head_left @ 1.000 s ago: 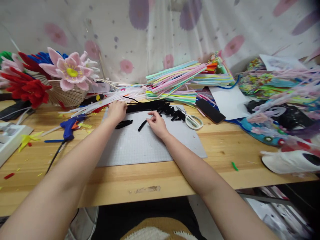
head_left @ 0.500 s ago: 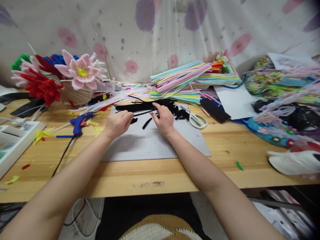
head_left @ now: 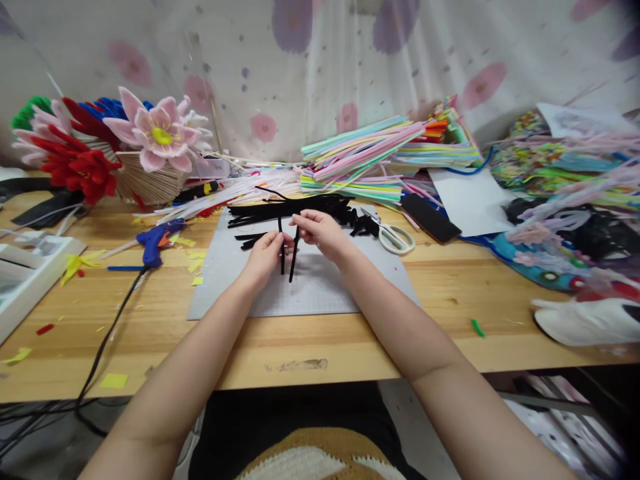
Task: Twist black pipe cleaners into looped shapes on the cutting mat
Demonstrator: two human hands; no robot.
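Note:
Over the grey cutting mat [head_left: 320, 293], my left hand [head_left: 266, 259] pinches a short black pipe cleaner [head_left: 281, 228] held nearly upright. My right hand [head_left: 323, 233] grips a second black pipe cleaner [head_left: 293, 267], slightly tilted, by its upper part. The two pieces are side by side with a narrow gap at their lower ends. Just behind my hands lies a bundle of long black pipe cleaners [head_left: 265, 212] along the mat's far edge. Short cut black pieces [head_left: 364, 225] are heaped at its right end, beside scissors with pale handles [head_left: 397, 240].
A blue glue gun [head_left: 156, 243] with its cord lies at the left, near fuzzy flowers [head_left: 163, 137]. Pastel pipe cleaners [head_left: 360, 153] are stacked at the back. A black block [head_left: 431, 218] and white paper [head_left: 470, 203] lie right. A white power strip [head_left: 37, 280] stands at far left.
My left hand has moved right, close to my right hand. The black pipe cleaner between them gave way to two short upright pieces, one in each hand. The view shifted slightly.

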